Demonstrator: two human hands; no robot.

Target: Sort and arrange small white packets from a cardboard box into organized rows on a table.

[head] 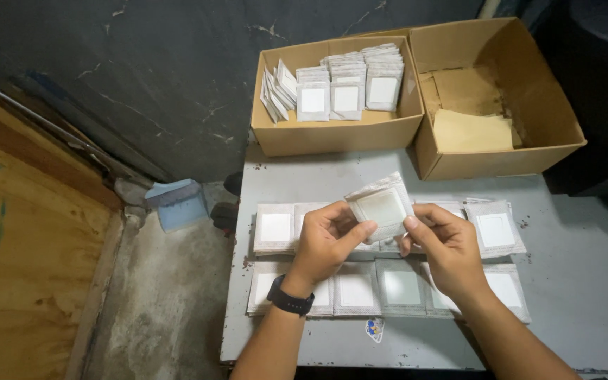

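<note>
1. Both hands are raised a little over a grey table, holding one small white packet between them.
2. The left hand is closed on the packet's lower left edge, thumb on the near side and fingers curled behind. A black watch sits on that wrist.
3. The right hand pinches the packet's lower right corner between thumb and forefinger, the other fingers folded under.
4. The packet is tilted, its pale square window facing up, and it hangs above the rows of packets lying on the table, not touching them.
5. Those flat packets lie side by side in two rows on the table, edges touching or overlapping; the hands cover some of the middle ones.
6. At the far edge of the table stands an open cardboard box with more of the same packets standing upright in stacks inside it.
7. Just to its right, touching it, is a second cardboard box, holding only a sheet of brown paper.
8. To the left of the table, down on the concrete floor, lies a light blue dustpan, next to a plywood board.
9. A small sticker shows on the table's near edge.
</note>
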